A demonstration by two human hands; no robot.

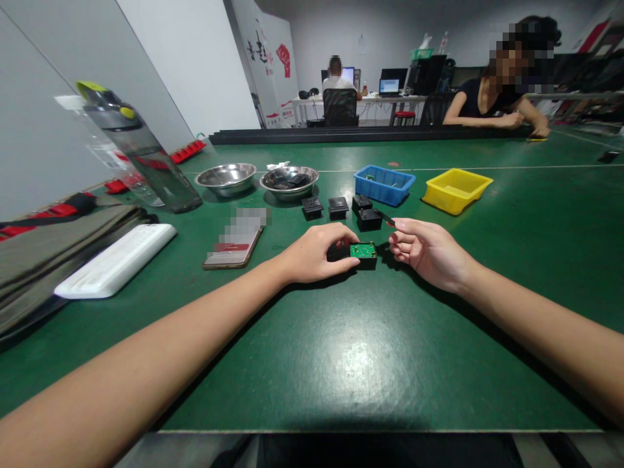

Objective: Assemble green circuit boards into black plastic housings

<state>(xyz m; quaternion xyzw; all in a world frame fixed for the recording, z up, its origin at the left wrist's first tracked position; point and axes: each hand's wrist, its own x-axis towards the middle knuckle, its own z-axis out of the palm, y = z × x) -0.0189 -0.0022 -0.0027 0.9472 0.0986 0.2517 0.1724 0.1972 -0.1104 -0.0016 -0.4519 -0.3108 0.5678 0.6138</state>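
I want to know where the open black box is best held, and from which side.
I would pinch the open black box by its near and far walls at the left end, coming from the left as the left hand does. Its top is open and shows the green board, so holding the outer walls should keep the fingers off it.

An office used partly as an assembly workshop: a green worktable (312,364) with parts bins, a blue one (384,186) and a yellow one (457,192), and behind it desks with computers (389,87) and office chairs (340,106)
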